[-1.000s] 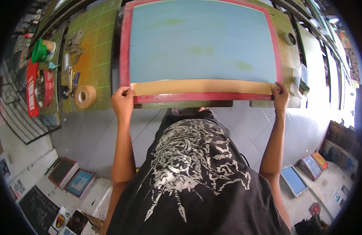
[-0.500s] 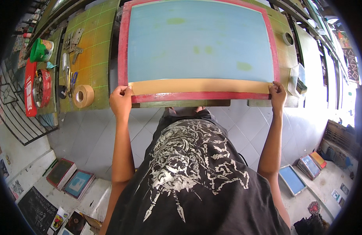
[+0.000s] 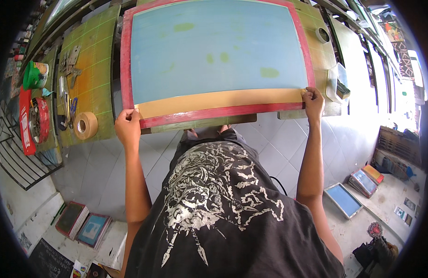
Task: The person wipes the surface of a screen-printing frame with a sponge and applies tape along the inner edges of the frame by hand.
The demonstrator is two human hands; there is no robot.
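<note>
Tan tape (image 3: 218,100) stretches from left grip (image 3: 127,124) to right grip (image 3: 314,103).

Left arm (image 3: 134,178) and right arm (image 3: 310,167) both reaching forward, set wide, elbows slightly bent. Left hand (image 3: 127,128) by near edge of worktop (image 3: 91,99), thumb and fingers pinched tight, fingers curled. Right hand (image 3: 314,104) basically same pinch, also near edge, bit higher in view.
</note>
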